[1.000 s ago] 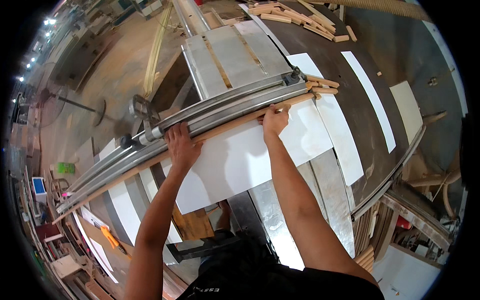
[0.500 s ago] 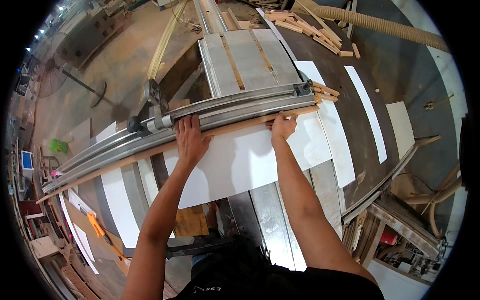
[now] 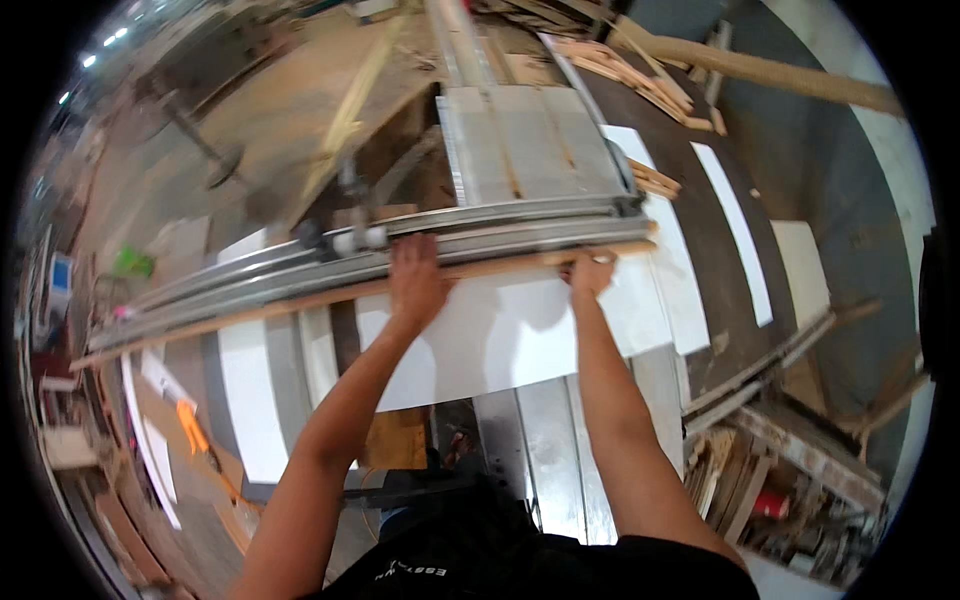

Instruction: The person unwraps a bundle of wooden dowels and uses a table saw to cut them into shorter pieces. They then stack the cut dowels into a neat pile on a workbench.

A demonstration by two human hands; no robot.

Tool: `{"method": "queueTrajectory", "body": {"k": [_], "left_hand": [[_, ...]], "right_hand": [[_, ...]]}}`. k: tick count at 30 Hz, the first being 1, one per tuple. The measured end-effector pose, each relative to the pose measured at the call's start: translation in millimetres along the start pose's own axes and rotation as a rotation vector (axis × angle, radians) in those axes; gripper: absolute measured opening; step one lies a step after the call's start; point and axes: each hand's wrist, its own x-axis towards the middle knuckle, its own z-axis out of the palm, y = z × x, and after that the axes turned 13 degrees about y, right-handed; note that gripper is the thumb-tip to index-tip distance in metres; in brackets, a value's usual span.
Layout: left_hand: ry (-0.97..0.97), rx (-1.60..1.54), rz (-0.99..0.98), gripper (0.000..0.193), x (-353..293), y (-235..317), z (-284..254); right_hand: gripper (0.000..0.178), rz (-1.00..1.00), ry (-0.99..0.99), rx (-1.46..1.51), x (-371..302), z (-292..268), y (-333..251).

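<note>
A long, thin wooden strip [image 3: 510, 265] lies along the near side of a silver metal fence [image 3: 520, 232], running from the far left to the right. My left hand [image 3: 417, 280] is closed over the strip, with its fingers reaching onto the fence and the thumb on the near side. Near the strip's right end, my right hand [image 3: 591, 272] pinches it with bent fingers; the fingertips are partly hidden. A white panel [image 3: 480, 345] lies under both hands. Just beyond the fence's right end are short wooden offcuts [image 3: 652, 180].
Grey slotted table plates [image 3: 545, 150] extend beyond the fence. Wooden pieces [image 3: 640, 80] are heaped on the dark tabletop [image 3: 690, 240], beside a white strip [image 3: 735, 235]. A ribbed hose [image 3: 770, 65] crosses the far right. An orange-handled tool [image 3: 192, 428] lies at left.
The fence, wooden strip and white panel have come nearer to me together with both hands, away from the offcuts. Both hands keep their hold. The whole view has also shifted and blurred.
</note>
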Motion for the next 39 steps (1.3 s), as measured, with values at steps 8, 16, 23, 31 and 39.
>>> {"method": "queueTrajectory", "body": {"k": [8, 16, 23, 31, 39], "left_hand": [[-0.006, -0.273, -0.097, 0.078, -94.6, 13.8, -55.0], [0.704, 0.085, -1.124, 0.072, -212.8, -95.6, -161.8], [0.879, -0.208, -1.631, 0.061, -240.4, -222.2, -144.6], [1.23, -1.59, -1.745, 0.023, -224.1, -213.2, -179.7], [1.059, -2.218, -0.983, 0.049, -145.1, -147.4, -320.5]], "right_hand": [[0.077, 0.059, 0.014, 0.002, -33.5, -102.7, 26.2], [0.074, -0.706, 0.258, -0.869, -29.7, -279.5, 93.2], [0.07, -1.303, -0.681, -0.769, -126.6, -270.5, 56.9], [0.041, -1.461, -0.849, -0.723, -130.6, -277.5, 11.0], [0.062, -1.586, -0.224, -0.423, -117.0, -245.5, -99.0]]}}
